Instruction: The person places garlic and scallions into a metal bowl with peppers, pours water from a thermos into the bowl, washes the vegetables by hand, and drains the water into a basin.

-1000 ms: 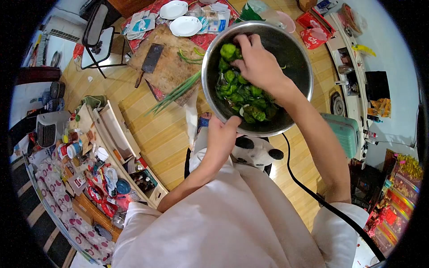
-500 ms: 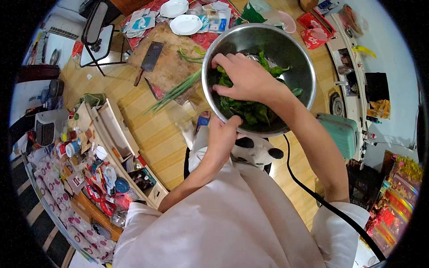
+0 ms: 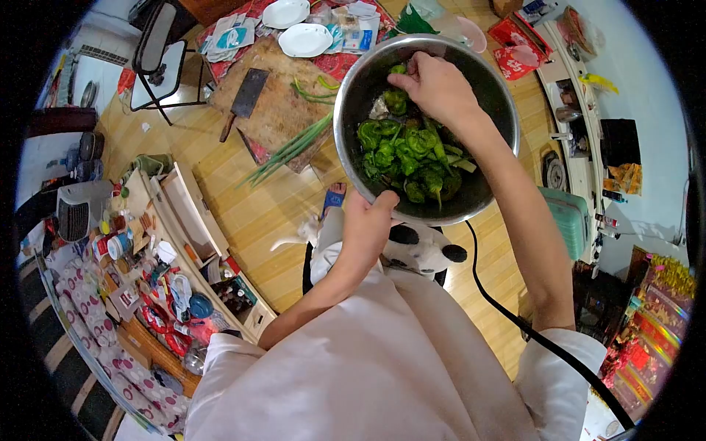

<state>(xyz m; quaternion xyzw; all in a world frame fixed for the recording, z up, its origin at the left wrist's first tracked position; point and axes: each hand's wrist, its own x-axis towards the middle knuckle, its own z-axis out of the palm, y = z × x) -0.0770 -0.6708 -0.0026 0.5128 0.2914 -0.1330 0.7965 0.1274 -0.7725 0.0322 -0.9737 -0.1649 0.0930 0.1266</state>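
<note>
A steel bowl (image 3: 494, 95) is held up in front of my body, tilted so its inside shows. My left hand (image 3: 366, 224) grips its near-left rim, thumb over the edge. Crumpled green peppers (image 3: 415, 151) are heaped in the near half of the bowl. Over the far half, my right hand (image 3: 441, 87) is closed in a pinch on a green pepper (image 3: 397, 97), with green also showing at its fingertips. A pale, whitish bit (image 3: 379, 109) lies by that pepper; its kind is unclear.
Beyond the bowl, a wooden board (image 3: 283, 92) bears a cleaver (image 3: 250, 93) and green onions (image 3: 294, 151). White plates (image 3: 305, 40) stand behind it. A cluttered cabinet (image 3: 191, 213) is at left, a teal case (image 3: 565, 220) at right. A black cable (image 3: 515, 316) crosses my right side.
My right hand has moved from over the peppers at the bowl's left to its far side, with a pepper at the fingers. The pepper heap is uncovered. My left hand stays on the rim.
</note>
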